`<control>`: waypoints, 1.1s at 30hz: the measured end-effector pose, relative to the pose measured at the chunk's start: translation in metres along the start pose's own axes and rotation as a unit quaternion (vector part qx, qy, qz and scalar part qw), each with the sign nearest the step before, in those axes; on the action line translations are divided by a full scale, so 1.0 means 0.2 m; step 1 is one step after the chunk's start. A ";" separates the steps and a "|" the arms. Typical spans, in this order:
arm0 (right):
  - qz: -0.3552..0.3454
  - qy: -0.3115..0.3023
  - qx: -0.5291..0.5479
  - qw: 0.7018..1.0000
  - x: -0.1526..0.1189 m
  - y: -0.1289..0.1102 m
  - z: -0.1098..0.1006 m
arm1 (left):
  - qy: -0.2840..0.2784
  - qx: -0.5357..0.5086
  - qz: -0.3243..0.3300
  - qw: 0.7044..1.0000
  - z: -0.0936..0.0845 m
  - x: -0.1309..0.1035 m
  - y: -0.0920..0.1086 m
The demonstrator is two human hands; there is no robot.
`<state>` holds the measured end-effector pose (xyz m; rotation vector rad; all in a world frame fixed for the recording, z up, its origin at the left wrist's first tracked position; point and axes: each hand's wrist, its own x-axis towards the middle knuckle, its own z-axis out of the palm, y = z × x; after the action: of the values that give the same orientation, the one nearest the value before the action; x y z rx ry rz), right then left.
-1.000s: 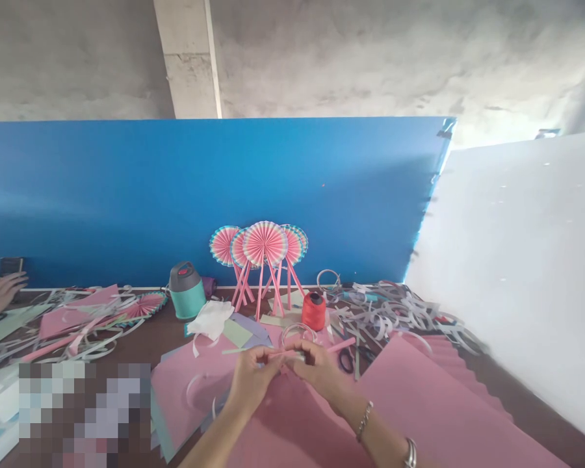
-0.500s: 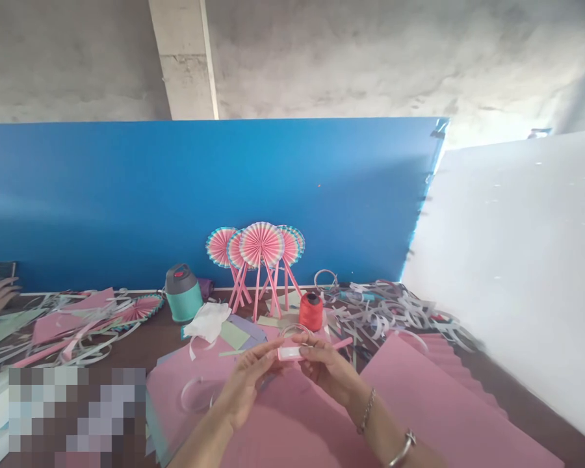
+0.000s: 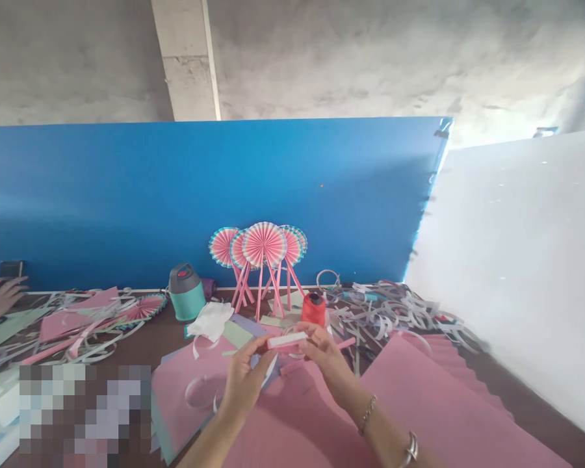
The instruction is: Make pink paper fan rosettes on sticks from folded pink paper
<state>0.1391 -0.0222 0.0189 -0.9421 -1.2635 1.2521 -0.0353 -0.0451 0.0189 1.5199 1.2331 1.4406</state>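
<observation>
A small folded strip of pink and white paper (image 3: 286, 340) is held level between both my hands, over the pink sheet (image 3: 283, 422). My left hand (image 3: 244, 377) pinches its left end, thumb below and fingers behind. At the other end, my right hand (image 3: 325, 357) grips with thumb and fingers. Just beyond the right hand stands a spool of red thread (image 3: 313, 309). Several pink pleated paper fans (image 3: 264, 244) on pink sticks stand behind it, against the blue panel.
A teal and grey container (image 3: 187, 296) stands left of the fans, with white tissue (image 3: 213, 321) beside it. Paper strips (image 3: 400, 312) are heaped at the right. More pink sheets (image 3: 429, 396) lie there. Another person's hand (image 3: 0, 299) is at the far left.
The folded strip has turned between my fingers and shows a longer white side. My hands are slightly further apart. The view has shifted a little.
</observation>
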 end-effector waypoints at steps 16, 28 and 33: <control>-0.398 -0.010 -0.425 0.813 -0.11 -0.05 0.07 | -0.017 0.277 0.175 0.945 0.02 -0.02 -0.03; -0.192 -0.035 -0.266 0.944 -0.05 -0.02 0.06 | -0.070 0.179 0.174 0.966 0.02 -0.01 -0.05; -0.181 -0.050 -0.269 0.945 -0.04 -0.02 0.04 | -0.093 0.185 0.173 0.963 0.01 -0.01 -0.06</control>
<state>0.1322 -0.0314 0.0217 -0.9700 -1.8160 0.6796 -0.0347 -0.0430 0.0071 2.1616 1.2094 1.2829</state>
